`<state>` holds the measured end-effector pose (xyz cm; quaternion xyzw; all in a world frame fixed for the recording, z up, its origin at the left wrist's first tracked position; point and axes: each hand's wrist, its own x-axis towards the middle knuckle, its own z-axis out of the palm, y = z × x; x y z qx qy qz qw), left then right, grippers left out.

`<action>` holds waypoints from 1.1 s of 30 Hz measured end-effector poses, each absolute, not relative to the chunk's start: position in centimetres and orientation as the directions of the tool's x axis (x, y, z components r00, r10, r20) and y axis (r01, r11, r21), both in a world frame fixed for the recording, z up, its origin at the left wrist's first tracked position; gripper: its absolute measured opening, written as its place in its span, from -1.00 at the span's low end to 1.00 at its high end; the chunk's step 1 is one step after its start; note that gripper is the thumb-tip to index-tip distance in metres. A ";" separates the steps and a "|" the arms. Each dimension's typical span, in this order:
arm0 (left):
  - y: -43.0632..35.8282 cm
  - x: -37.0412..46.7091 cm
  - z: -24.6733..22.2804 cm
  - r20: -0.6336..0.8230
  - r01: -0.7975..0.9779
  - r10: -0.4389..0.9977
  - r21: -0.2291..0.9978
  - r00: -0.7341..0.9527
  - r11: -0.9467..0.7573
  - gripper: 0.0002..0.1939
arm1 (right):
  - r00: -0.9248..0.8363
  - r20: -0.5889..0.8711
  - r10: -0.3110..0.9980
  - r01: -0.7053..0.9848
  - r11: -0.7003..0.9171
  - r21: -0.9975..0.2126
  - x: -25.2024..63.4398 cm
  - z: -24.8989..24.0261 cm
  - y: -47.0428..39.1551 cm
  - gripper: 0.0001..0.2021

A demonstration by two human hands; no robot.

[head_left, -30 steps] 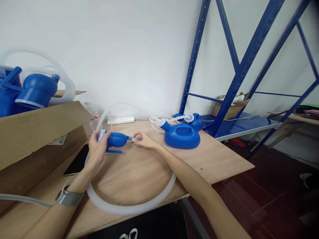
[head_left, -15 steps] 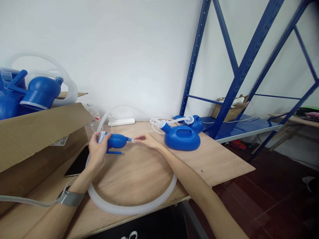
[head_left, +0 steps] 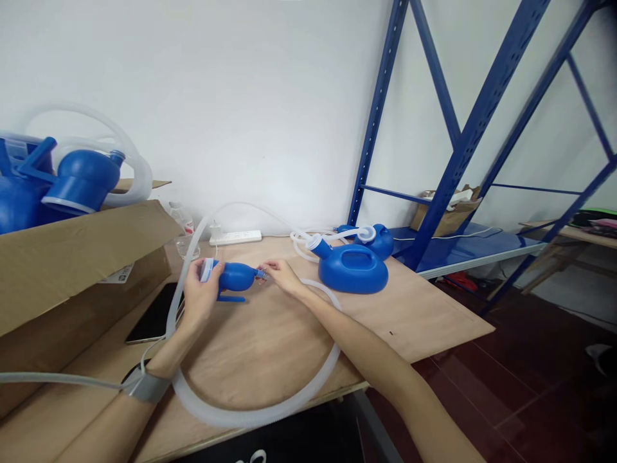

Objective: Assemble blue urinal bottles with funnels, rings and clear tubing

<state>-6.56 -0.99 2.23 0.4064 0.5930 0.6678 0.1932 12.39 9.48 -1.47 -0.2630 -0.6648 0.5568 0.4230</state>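
My left hand (head_left: 200,292) is wrapped round the wide, white-rimmed end of a blue plastic funnel-like piece (head_left: 238,276), held level above the table with a flat blue bar beneath it. Its narrow tip points right. At that tip, the fingers of my right hand (head_left: 283,276) pinch the end of a clear hose (head_left: 241,418); the contact is partly hidden by the fingers. The hose loops across the table in front of me and round behind my left wrist. Right of my hands stands a blue plastic jug (head_left: 354,273) with a handle and a white-rimmed spout.
A cardboard box (head_left: 87,257) filled with blue pieces and hoses stands left. Near it lie a phone (head_left: 154,315) and a clear bottle (head_left: 182,228). A white power strip (head_left: 236,237) lies along the wall. Behind the jug is another blue jug (head_left: 378,241). A blue rack (head_left: 434,247) stands right.
My left hand and the blue funnel-like piece have moved slightly right. The tip and the hose end are now closer together, at my right fingers. The hose loop has shifted a little.
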 end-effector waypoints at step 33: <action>-2.4 -8.1 1.8 0.803 0.759 0.544 0.508 -0.245 -0.408 -0.48 | -0.716 0.133 0.686 -0.067 0.122 -0.990 15.5 1.9 9.2 -0.50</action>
